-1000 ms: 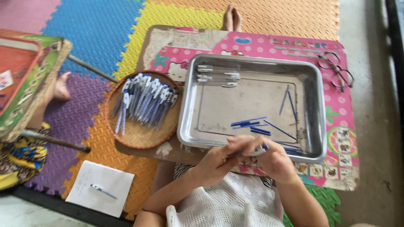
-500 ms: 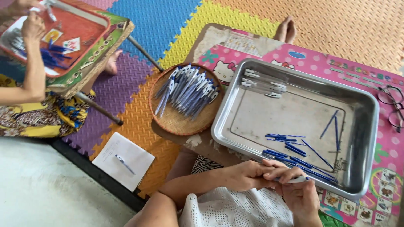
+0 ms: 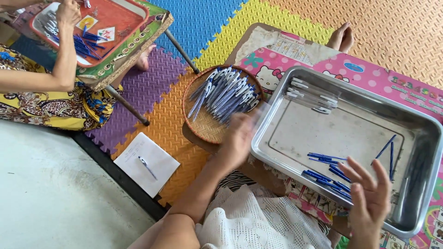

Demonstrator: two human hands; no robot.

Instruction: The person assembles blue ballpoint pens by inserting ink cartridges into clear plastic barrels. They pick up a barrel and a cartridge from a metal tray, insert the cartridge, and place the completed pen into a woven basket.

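Observation:
My left hand is blurred in motion at the near right rim of a round woven basket, which holds several assembled blue-and-white pens. Whether this hand holds anything is unclear. My right hand hovers empty with fingers spread over the near edge of a steel tray. Just left of it, several thin blue refills lie in the tray. Several clear pen barrels lie in the tray's far left corner.
The tray sits on a low table with a pink patterned cover. Another person's arm reaches over a red tray of blue pen parts at the upper left. A white notepad with a pen lies on the coloured foam floor mats.
My hands were together at the tray's near edge. Now the left hand has swung out to the basket and the right hand has opened. The camera view has turned left.

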